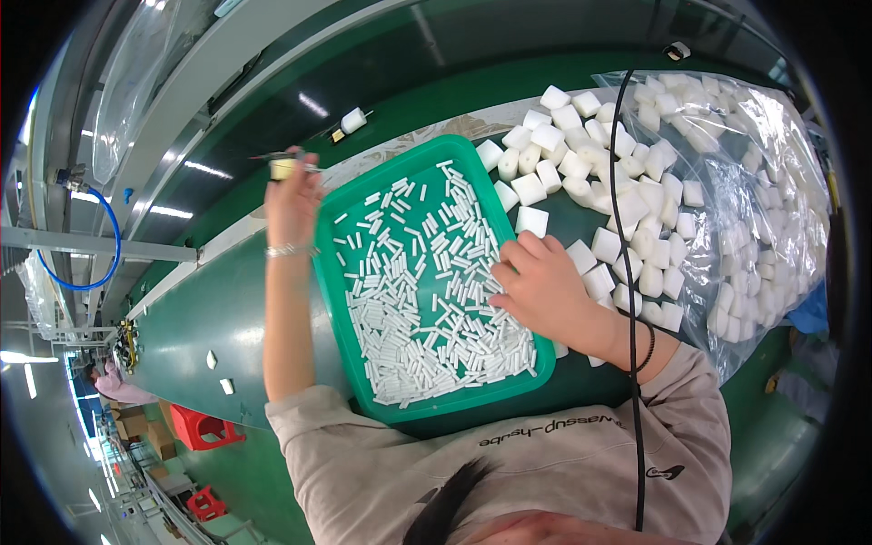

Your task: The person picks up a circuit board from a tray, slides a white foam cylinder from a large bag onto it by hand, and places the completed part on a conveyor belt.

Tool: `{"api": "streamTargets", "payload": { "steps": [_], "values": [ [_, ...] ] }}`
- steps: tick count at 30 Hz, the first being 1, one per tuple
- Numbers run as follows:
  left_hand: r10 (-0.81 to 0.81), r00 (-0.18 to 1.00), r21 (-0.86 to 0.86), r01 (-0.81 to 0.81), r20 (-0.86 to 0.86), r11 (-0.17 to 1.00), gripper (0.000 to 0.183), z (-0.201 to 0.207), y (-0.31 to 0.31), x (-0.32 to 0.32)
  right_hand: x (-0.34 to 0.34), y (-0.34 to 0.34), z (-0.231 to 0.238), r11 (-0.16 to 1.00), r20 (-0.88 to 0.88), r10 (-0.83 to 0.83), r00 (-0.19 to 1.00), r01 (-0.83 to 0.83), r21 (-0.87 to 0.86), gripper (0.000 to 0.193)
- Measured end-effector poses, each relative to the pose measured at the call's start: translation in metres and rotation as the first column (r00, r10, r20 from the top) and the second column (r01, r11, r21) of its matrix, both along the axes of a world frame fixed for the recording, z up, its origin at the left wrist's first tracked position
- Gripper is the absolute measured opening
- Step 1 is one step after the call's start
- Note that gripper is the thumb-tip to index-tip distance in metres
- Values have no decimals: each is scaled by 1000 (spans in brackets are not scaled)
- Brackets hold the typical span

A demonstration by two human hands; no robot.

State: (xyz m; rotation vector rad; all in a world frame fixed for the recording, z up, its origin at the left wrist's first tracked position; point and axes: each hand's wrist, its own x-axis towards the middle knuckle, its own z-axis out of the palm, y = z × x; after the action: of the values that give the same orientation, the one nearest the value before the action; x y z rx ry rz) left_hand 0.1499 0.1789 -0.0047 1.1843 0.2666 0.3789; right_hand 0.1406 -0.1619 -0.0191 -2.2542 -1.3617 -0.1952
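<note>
Above a green table (209, 309), red stools (193, 424) beyond, left grip (293, 202) clasps a yellow part (282, 170); right grip (549, 291) unclear.

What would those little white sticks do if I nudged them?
The little white sticks would probably slide or roll: they're narrow and lie loose. Each is probably light, being slim. They'd likely stay inside the rimmed green tray.

I see a looped blue hose (119, 238) at left; toward the lower left, a red plastic stool (189, 427) stands beside brown cardboard boxes (133, 425), near a person in pink (123, 389).
</note>
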Motion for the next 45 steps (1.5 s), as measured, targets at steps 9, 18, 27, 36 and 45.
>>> {"api": "streamTargets", "payload": {
  "steps": [9,18,27,36,45],
  "values": [
    [-249,968,-32,248,-40,968,49,16,-151,-88,-13,5,-12,995,52,52,997,-47,-90,13],
    [-211,973,47,216,-94,975,54,4,-149,-96,-8,7,-14,855,-587,200,784,153,496,10],
    [-163,979,167,182,-121,969,52,6,-149,-91,-4,7,-13,877,-554,200,808,104,468,9],
    [-189,981,204,177,37,963,50,2,-150,-95,-5,7,-13,892,-482,150,863,92,443,10],
    [-256,967,333,244,-6,911,48,0,-148,-96,-6,9,-15,877,-507,147,849,125,464,10]
  ]
}}
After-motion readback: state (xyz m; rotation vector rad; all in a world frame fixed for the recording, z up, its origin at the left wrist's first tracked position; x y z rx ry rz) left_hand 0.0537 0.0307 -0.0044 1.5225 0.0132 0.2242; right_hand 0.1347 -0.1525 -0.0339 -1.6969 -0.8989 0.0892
